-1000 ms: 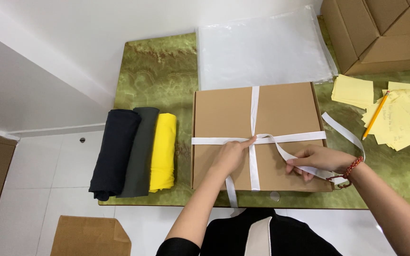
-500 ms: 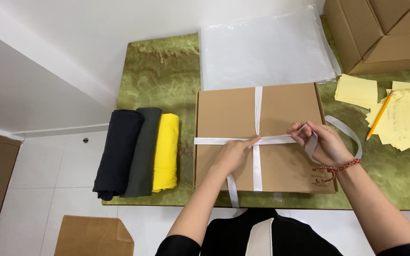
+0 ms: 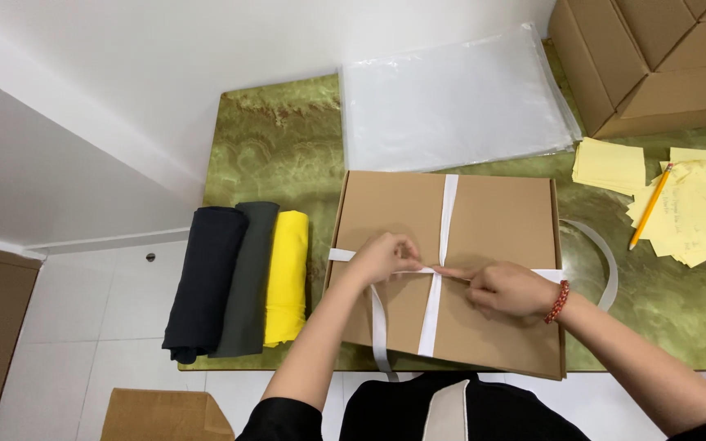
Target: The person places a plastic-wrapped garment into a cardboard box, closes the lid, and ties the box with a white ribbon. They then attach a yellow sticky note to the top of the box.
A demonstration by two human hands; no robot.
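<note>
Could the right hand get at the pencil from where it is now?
Probably yes. The right hand rests on the box at the ribbon crossing, and the pencil lies uncovered on the yellow notes to that side, with only bare table and a ribbon loop between.

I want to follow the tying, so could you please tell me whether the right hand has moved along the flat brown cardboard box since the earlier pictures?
Yes. The right hand moved left from the flat brown cardboard box's right edge toward the white ribbon crossing.
</note>
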